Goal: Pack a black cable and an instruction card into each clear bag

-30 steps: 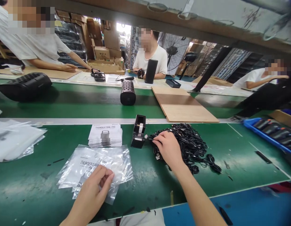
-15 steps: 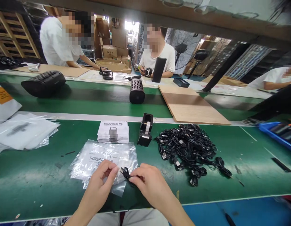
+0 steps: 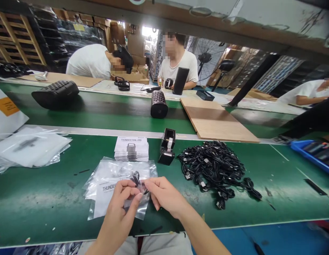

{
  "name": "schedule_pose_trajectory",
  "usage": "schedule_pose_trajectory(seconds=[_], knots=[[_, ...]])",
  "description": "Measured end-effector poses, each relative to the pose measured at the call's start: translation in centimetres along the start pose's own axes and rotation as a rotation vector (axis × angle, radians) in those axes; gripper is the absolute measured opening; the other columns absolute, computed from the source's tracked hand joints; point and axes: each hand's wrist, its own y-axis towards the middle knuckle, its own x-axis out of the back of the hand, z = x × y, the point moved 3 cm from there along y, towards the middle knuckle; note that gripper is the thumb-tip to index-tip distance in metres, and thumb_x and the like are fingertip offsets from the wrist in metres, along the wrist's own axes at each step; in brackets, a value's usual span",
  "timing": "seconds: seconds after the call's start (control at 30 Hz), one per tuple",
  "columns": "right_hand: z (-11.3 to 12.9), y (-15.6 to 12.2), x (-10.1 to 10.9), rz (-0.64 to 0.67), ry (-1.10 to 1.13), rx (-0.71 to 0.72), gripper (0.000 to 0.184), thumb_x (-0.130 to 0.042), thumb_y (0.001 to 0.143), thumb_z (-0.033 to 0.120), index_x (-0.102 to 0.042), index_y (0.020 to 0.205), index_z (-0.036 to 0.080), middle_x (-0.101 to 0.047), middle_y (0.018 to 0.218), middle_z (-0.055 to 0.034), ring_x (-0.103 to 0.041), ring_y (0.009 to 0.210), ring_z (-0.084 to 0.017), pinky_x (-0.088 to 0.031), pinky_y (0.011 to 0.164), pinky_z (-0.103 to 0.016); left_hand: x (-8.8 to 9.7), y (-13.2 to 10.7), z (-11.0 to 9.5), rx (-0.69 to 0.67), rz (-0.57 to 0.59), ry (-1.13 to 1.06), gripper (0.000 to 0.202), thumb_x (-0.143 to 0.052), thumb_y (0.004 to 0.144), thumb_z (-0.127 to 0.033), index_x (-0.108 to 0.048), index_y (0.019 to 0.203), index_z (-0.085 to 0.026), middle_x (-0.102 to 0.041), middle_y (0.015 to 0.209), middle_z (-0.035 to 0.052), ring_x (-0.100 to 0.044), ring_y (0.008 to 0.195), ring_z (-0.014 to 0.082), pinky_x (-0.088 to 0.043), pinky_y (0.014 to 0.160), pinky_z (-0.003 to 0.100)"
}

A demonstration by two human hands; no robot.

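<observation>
My left hand (image 3: 122, 202) pinches the open edge of a clear plastic bag (image 3: 111, 191) that holds a printed "Thunder Trail Pro" leaflet. My right hand (image 3: 164, 194) is closed on a small coiled black cable (image 3: 136, 179) and has it partly inside the bag's mouth. Both hands meet near the front edge of the green table. More clear bags lie stacked under this one. A pile of coiled black cables (image 3: 215, 170) lies to the right of my hands.
A stack of leaflets (image 3: 131, 148) and a black tape dispenser (image 3: 167, 151) sit behind the bags. Loose plastic bags (image 3: 28, 147) lie at the left. A blue tray (image 3: 313, 154) is at the right. On the far green belt (image 3: 106, 113) stand black speakers and a wooden board (image 3: 215, 122). Three people sit across.
My right hand left the cable pile with one coiled cable, brought it to the bag, and now has it in the bag's opening. My left hand lifted the bag's edge.
</observation>
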Motion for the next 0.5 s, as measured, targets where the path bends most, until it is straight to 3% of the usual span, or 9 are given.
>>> schedule_pose_trajectory(seconds=[0.17,0.27,0.37,0.43,0.5], knots=[[1.5,-0.4,-0.2,0.126,-0.072,0.074,0.019,-0.048,0.076,0.027,-0.062,0.068,0.016,-0.048,0.052,0.0054,-0.036,0.033,-0.005,-0.024,0.032,-0.016,1.0,0.5,-1.1,-0.073,-0.068,-0.005,0.016,-0.044,0.086,-0.027,-0.056,0.077,-0.022,-0.04,0.093,0.0032,-0.049,0.089,0.0168,-0.046,0.074,0.027],[2.2,0.1,-0.2,-0.014,-0.185,0.068,0.01,-0.051,0.071,0.02,-0.06,0.066,0.017,-0.046,0.05,0.0058,-0.037,0.035,-0.005,-0.025,0.035,-0.017,1.0,0.2,-1.6,-0.069,-0.075,-0.01,0.016,-0.044,0.086,-0.026,-0.057,0.077,-0.023,-0.041,0.095,0.0035,-0.048,0.092,0.0173,-0.046,0.075,0.028],[3.3,0.1,-0.5,-0.13,-0.36,0.213,0.019,-0.05,0.071,0.012,-0.049,0.052,0.017,-0.038,0.047,0.0063,-0.037,0.045,-0.006,-0.024,0.043,-0.018,1.1,0.1,-1.6,-0.071,-0.09,-0.008,0.016,-0.045,0.085,-0.026,-0.059,0.078,-0.023,-0.041,0.098,0.0043,-0.047,0.095,0.0189,-0.044,0.078,0.031],[3.7,-0.2,-0.8,-0.039,-0.369,0.281,0.028,-0.045,0.079,0.017,-0.044,0.051,0.017,-0.034,0.045,0.0065,-0.034,0.045,-0.007,-0.022,0.043,-0.019,1.7,0.4,-1.6,-0.067,-0.131,-0.028,0.016,-0.046,0.084,-0.028,-0.06,0.077,-0.023,-0.042,0.097,0.0045,-0.047,0.097,0.0201,-0.044,0.079,0.031],[4.1,-0.4,-0.9,0.085,-0.268,0.28,0.034,-0.035,0.087,0.028,-0.048,0.058,0.017,-0.036,0.044,0.0069,-0.033,0.041,-0.007,-0.023,0.042,-0.019,2.6,1.0,-1.7,-0.041,-0.189,-0.081,0.017,-0.048,0.083,-0.032,-0.059,0.075,-0.022,-0.044,0.096,0.0042,-0.046,0.099,0.0205,-0.043,0.08,0.031]])
